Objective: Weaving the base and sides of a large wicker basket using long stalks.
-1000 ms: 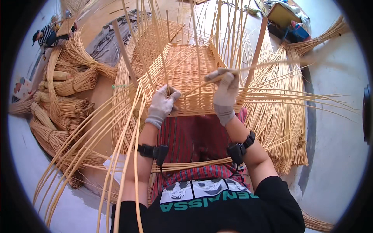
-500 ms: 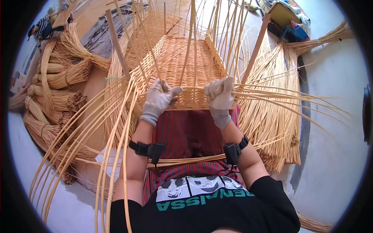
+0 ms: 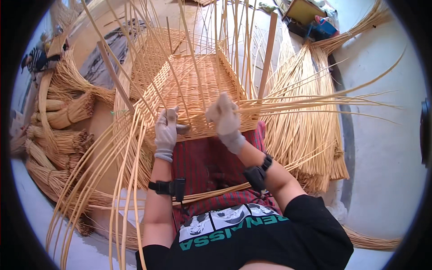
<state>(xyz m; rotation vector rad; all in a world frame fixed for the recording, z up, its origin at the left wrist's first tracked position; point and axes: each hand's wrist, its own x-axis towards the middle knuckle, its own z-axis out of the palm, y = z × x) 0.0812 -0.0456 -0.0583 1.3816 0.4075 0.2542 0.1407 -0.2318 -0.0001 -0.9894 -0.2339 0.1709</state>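
Observation:
A tan woven basket [image 3: 198, 74] stands before me, its near wall facing my lap and tall upright stakes rising from its sides. Gloved in pale grey, my left hand [image 3: 165, 135] closes on the near wall toward its left corner, thumb pointing right along the weave. My right hand [image 3: 225, 120], gloved too and slightly blurred, is closed above the near wall, right of the middle. A long willow rod [image 3: 333, 95] runs from it to the right and curves upward at its far end. The fingertips' exact hold is hidden.
Loose rod ends [image 3: 119, 162] fan out over my left forearm. Bundles of willow [image 3: 74, 112] lie at left, with more stalks [image 3: 310, 135] at right. Wooden posts [image 3: 268, 56] stand by the basket. A person in stripes [image 3: 38, 59] is far left; a blue container [image 3: 325, 28] is far right.
My right hand has moved left and turned inward along the near wall, and one long rod at right has swung upward. The left hand stays at the wall. The whole view has shifted.

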